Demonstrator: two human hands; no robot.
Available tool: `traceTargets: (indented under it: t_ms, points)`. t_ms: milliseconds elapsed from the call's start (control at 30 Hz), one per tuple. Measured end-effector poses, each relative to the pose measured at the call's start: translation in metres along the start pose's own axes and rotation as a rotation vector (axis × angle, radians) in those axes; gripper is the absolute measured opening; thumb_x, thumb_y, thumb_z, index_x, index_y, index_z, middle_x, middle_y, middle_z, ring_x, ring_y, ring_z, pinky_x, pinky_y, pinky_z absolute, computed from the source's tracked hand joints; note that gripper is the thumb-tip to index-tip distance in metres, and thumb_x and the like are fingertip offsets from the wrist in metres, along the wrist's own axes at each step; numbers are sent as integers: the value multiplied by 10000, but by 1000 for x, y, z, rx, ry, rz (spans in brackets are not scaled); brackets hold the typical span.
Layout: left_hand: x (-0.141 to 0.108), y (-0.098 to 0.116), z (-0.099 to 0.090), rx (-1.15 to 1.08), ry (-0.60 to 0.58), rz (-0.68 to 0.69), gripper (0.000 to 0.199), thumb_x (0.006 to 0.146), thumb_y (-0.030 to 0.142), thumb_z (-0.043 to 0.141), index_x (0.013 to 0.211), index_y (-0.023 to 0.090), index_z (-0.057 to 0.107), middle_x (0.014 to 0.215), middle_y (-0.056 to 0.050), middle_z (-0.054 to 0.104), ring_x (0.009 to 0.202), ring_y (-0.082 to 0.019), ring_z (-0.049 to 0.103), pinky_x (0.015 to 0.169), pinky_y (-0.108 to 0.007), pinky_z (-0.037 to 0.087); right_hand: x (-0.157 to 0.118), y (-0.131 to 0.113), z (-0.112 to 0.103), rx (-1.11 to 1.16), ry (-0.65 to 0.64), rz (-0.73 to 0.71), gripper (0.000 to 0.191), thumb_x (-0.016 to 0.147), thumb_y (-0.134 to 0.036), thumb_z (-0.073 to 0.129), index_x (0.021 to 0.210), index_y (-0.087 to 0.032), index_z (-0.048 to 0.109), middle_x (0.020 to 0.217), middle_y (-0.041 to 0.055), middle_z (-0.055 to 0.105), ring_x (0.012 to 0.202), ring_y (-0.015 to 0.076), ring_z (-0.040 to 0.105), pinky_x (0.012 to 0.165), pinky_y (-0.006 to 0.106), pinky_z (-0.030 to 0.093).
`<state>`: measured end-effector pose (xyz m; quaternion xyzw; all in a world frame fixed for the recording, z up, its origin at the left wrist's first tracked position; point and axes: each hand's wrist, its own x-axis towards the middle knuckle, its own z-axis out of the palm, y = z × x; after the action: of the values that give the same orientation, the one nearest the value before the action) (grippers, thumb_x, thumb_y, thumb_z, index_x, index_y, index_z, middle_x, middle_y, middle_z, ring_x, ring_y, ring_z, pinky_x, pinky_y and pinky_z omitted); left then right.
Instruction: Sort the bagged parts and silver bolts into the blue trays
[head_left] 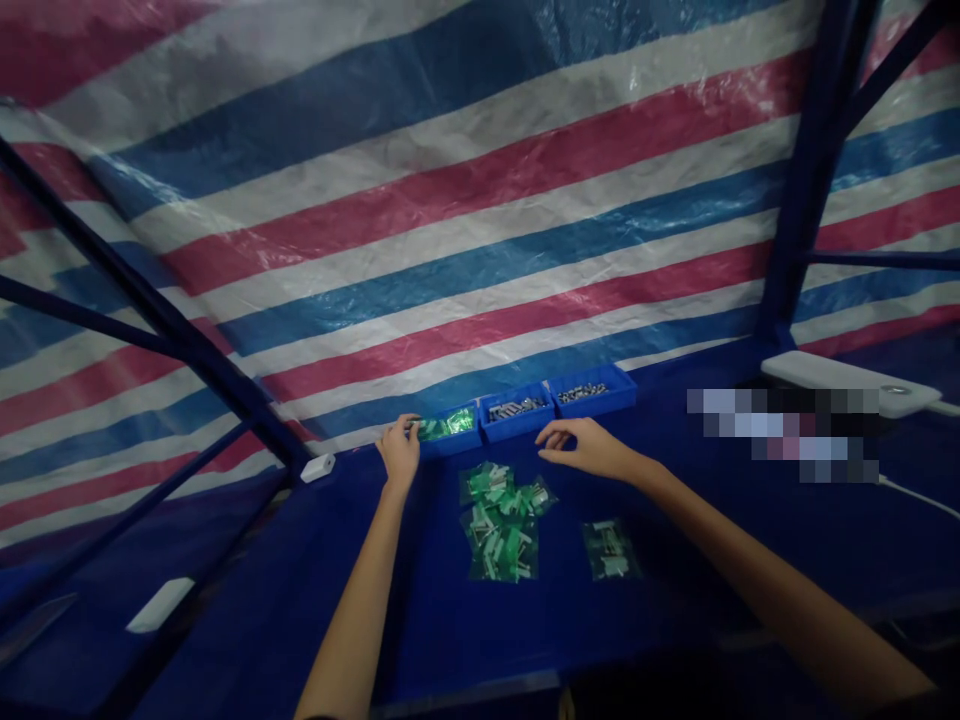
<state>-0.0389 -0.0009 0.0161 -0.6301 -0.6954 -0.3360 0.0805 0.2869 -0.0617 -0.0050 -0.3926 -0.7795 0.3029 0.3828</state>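
My left hand (400,452) is at the left end of a blue bin (457,443) that holds shiny green packets (458,421). Its fingers are bent and close together over the bin's edge; what they pinch, if anything, is hidden. My right hand (591,450) hovers over the table in front of the other bins, thumb and fingers loosely curved and apart, with nothing visible between them. Between and below my hands lies a pile of clear bags (501,530) with green and pale strips inside. A single similar bag (611,550) lies to the right.
A middle bin (517,428) holds metal pieces, and a right bin (607,402) small metal parts. A small white box (318,467) stands left, a long white device (847,380) right. Blue frame posts (806,190) and a striped sheet (480,230) bound the blue table (442,620).
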Motion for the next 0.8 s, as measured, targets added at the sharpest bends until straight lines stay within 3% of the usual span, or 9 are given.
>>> traceTargets:
  t_ms: [200, 300, 400, 433, 500, 567, 667, 733, 800]
  points:
    - [2, 0, 10, 186, -91, -19, 235, 822, 235, 460, 964, 186, 640, 1011, -111, 648, 1047, -308, 501, 878, -459, 328, -9, -3, -15, -166, -477, 208, 492, 487, -462, 777, 894, -197, 702, 908, 60, 655, 824, 209, 602, 689, 274, 470]
    - [-5, 9, 4, 260, -15, -14, 271, 812, 236, 470, 1012, 188, 645, 1162, -121, 574, 1089, -329, 456, 876, -475, 332, -14, -17, -23, -213, -681, 347, 749, 354, -491, 815, 1026, -201, 652, 1016, 60, 608, 854, 208, 588, 650, 251, 461]
    - [-18, 33, -6, 201, 96, 86, 332, 826, 275, 454, 1116, 204, 598, 1240, -112, 516, 1106, -316, 436, 880, -465, 345, -19, -29, -23, -278, -797, 354, 905, 256, -447, 843, 1097, -221, 598, 1072, 51, 570, 861, 206, 577, 613, 237, 443]
    - [-23, 44, -9, 150, 99, 134, 330, 831, 292, 448, 1115, 212, 595, 1228, -105, 521, 1100, -302, 441, 880, -451, 352, -20, -31, -22, -293, -813, 334, 898, 248, -428, 849, 1086, -223, 598, 1067, 48, 568, 853, 203, 576, 603, 234, 435]
    - [-35, 64, -11, 22, -5, 248, 290, 845, 327, 430, 1044, 227, 615, 1155, -82, 556, 1068, -261, 474, 885, -414, 367, -22, -32, -17, -308, -806, 313, 825, 278, -402, 853, 1044, -220, 608, 1024, 37, 584, 814, 189, 579, 581, 227, 417]
    - [-50, 81, -9, -73, -270, 361, 276, 853, 362, 410, 981, 236, 619, 1070, -60, 588, 1026, -231, 505, 910, -408, 364, -21, -30, -14, -308, -768, 329, 739, 337, -383, 851, 1016, -219, 610, 951, 20, 608, 758, 172, 584, 564, 224, 404]
    - [-75, 94, 0, -27, -651, 338, 416, 798, 527, 446, 1072, 244, 581, 1098, -88, 561, 1072, -294, 475, 919, -502, 339, -20, -23, -14, -345, -684, 357, 642, 407, -330, 847, 997, -232, 613, 890, 7, 623, 735, 171, 592, 564, 225, 397]
    - [-92, 98, 6, 39, -710, 295, 502, 795, 570, 411, 1126, 220, 552, 1129, -126, 530, 1108, -339, 433, 909, -552, 318, -20, -18, -17, -438, -565, 339, 566, 447, -290, 840, 968, -238, 624, 916, 19, 618, 792, 193, 598, 597, 235, 398]
    - [-105, 100, 10, 51, -679, 280, 502, 833, 545, 342, 1159, 213, 529, 1167, -142, 499, 1136, -350, 401, 913, -574, 294, -19, -12, -19, -556, -397, 311, 486, 506, -256, 817, 953, -243, 628, 961, 34, 602, 847, 214, 599, 642, 252, 400]
